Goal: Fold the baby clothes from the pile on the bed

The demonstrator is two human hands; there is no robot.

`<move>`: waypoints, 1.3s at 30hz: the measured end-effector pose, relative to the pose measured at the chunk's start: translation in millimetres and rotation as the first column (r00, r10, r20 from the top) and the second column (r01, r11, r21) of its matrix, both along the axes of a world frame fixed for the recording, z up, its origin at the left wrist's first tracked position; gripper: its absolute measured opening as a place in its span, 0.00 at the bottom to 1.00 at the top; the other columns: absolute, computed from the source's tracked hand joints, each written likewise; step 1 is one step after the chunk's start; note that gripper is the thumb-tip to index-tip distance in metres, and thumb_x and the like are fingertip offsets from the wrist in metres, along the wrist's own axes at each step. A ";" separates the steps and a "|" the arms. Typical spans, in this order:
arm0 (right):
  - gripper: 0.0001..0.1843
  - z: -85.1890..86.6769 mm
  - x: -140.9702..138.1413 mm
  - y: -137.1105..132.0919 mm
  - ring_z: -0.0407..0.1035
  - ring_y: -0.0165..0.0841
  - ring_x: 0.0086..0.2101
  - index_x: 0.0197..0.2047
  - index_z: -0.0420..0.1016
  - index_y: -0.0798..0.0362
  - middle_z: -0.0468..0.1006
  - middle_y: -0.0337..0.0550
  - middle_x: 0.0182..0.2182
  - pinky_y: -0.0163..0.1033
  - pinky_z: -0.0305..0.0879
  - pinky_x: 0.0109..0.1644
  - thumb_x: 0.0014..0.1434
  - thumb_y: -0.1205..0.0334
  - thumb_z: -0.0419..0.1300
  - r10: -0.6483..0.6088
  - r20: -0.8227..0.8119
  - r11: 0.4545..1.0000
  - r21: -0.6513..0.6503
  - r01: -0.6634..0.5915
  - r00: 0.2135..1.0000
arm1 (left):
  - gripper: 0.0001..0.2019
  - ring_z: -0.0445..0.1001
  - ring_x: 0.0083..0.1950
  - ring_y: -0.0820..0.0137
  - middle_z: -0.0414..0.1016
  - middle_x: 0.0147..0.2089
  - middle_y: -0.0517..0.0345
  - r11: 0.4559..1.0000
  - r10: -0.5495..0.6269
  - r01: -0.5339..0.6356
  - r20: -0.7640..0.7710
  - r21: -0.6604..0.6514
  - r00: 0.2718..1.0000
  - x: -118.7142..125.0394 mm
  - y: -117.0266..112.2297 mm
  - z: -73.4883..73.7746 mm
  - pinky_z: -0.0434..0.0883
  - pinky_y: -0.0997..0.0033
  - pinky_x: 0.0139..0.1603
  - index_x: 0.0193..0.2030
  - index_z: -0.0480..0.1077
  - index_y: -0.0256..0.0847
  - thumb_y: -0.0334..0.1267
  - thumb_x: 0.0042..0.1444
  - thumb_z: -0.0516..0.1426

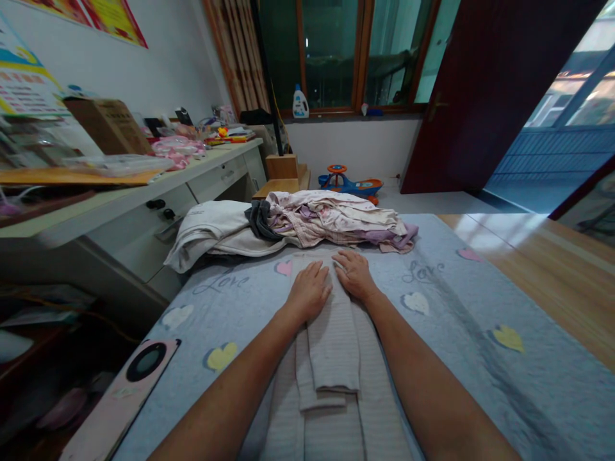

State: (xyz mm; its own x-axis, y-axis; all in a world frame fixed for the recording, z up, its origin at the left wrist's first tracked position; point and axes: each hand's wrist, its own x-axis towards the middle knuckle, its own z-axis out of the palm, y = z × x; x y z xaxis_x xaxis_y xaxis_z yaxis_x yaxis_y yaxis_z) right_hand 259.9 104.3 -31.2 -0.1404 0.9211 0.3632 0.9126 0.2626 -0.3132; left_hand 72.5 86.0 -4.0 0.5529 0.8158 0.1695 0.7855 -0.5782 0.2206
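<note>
A pale striped long-sleeved top (331,346) lies on the bed, its sides and sleeves folded inward into a narrow strip. My left hand (310,291) rests flat on the upper left part of the top, fingers stretched forward. Opposite it, my right hand (353,272) lies on the upper right edge with its fingers spread. Neither hand grips the cloth. The lower end of the top runs out of the bottom of the view between my forearms.
Beyond my hands is a heap of crumpled clothes (331,218), with a white garment (211,230) at its left. A pink phone (129,390) lies at the bed's left edge. A cluttered desk (211,163) stands left; a ride-on toy (353,184) sits on the floor behind.
</note>
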 end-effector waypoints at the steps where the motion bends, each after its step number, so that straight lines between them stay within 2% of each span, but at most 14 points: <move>1: 0.20 -0.4 -0.9 -1.2 0.57 0.43 0.62 0.59 0.74 0.45 0.70 0.45 0.63 0.51 0.49 0.66 0.65 0.58 0.54 0.007 0.037 1.000 -0.030 -0.006 0.999 | 0.23 0.56 0.73 0.54 0.59 0.72 0.40 1.000 -0.003 0.002 -0.026 -0.016 1.000 2.3 -0.9 -4.4 0.57 0.51 0.71 0.65 0.63 0.37 0.41 0.66 0.54; 4: 0.19 -1.5 -1.4 -2.7 0.56 0.47 0.63 0.57 0.75 0.43 0.69 0.44 0.63 0.56 0.49 0.65 0.65 0.56 0.55 -0.032 0.097 0.994 -0.103 0.042 0.995 | 0.23 0.57 0.73 0.53 0.60 0.72 0.40 0.999 -0.002 0.000 -0.047 -0.043 0.999 3.6 -4.5 -15.3 0.56 0.48 0.71 0.67 0.62 0.37 0.42 0.67 0.53; 7: 0.19 -2.3 1.1 -0.6 0.58 0.45 0.61 0.57 0.76 0.44 0.70 0.45 0.62 0.53 0.51 0.65 0.65 0.57 0.55 -0.081 0.082 0.991 -0.102 0.090 0.993 | 0.23 0.59 0.71 0.56 0.62 0.71 0.42 0.999 -0.008 0.009 0.018 -0.035 1.000 -1.4 -4.6 -20.5 0.57 0.51 0.70 0.66 0.63 0.39 0.42 0.67 0.53; 10: 0.17 -2.7 5.5 3.2 0.61 0.43 0.58 0.53 0.78 0.48 0.73 0.48 0.58 0.48 0.53 0.63 0.64 0.61 0.54 -0.142 0.027 0.987 -0.073 0.144 0.989 | 0.18 0.67 0.66 0.61 0.70 0.64 0.46 1.000 0.005 -0.004 0.147 -0.011 0.989 -7.7 -1.1 -20.6 0.62 0.58 0.67 0.62 0.67 0.40 0.39 0.69 0.50; 14: 0.19 -2.4 10.8 6.4 0.64 0.42 0.54 0.52 0.78 0.53 0.76 0.51 0.52 0.45 0.56 0.60 0.63 0.67 0.51 -0.233 -0.058 0.972 -0.042 0.231 0.971 | 0.15 0.73 0.57 0.64 0.76 0.55 0.49 0.995 0.100 -0.095 0.241 -0.034 0.965 -12.9 4.7 -16.6 0.67 0.63 0.62 0.56 0.71 0.39 0.34 0.69 0.47; 18: 0.19 0.2 10.2 5.3 0.65 0.43 0.52 0.53 0.77 0.54 0.77 0.51 0.50 0.45 0.57 0.58 0.63 0.67 0.50 -0.232 -0.066 0.972 -0.040 0.230 0.970 | 0.15 0.75 0.54 0.66 0.77 0.51 0.51 0.980 0.188 -0.171 0.205 -0.099 0.961 -13.8 6.8 -10.6 0.69 0.68 0.57 0.52 0.73 0.41 0.31 0.67 0.48; 23: 0.18 4.7 2.8 2.2 0.65 0.44 0.50 0.55 0.75 0.52 0.78 0.50 0.50 0.45 0.57 0.56 0.64 0.62 0.52 -0.175 -0.018 0.981 -0.090 0.173 0.984 | 0.11 0.77 0.50 0.64 0.79 0.48 0.51 0.960 0.258 -0.242 0.110 -0.138 0.960 -13.1 5.1 -3.6 0.69 0.68 0.51 0.48 0.74 0.41 0.34 0.66 0.51; 31: 0.22 5.9 -5.1 0.6 0.65 0.45 0.50 0.60 0.71 0.51 0.76 0.50 0.51 0.46 0.58 0.54 0.64 0.57 0.56 -0.140 0.043 0.980 -0.138 0.145 0.989 | 0.14 0.78 0.45 0.60 0.81 0.43 0.49 0.937 0.284 -0.272 0.026 -0.217 0.958 -10.5 0.4 5.9 0.68 0.67 0.44 0.51 0.73 0.40 0.42 0.62 0.55; 36: 0.21 5.3 -6.7 -0.3 0.64 0.44 0.50 0.60 0.70 0.50 0.76 0.50 0.51 0.45 0.57 0.54 0.65 0.59 0.55 -0.166 0.073 0.976 -0.132 0.174 0.983 | 0.14 0.77 0.41 0.62 0.80 0.39 0.52 0.932 0.281 -0.222 0.183 -0.286 0.942 -10.8 3.1 4.6 0.67 0.68 0.42 0.50 0.73 0.40 0.42 0.60 0.56; 39: 0.21 5.4 -6.6 -1.1 0.64 0.43 0.50 0.60 0.70 0.51 0.76 0.50 0.51 0.44 0.57 0.54 0.65 0.59 0.55 -0.160 0.079 0.977 -0.128 0.170 0.984 | 0.11 0.75 0.40 0.65 0.78 0.37 0.54 0.909 0.309 -0.143 0.404 -0.391 0.861 -13.0 9.4 1.0 0.67 0.69 0.41 0.44 0.74 0.40 0.38 0.60 0.52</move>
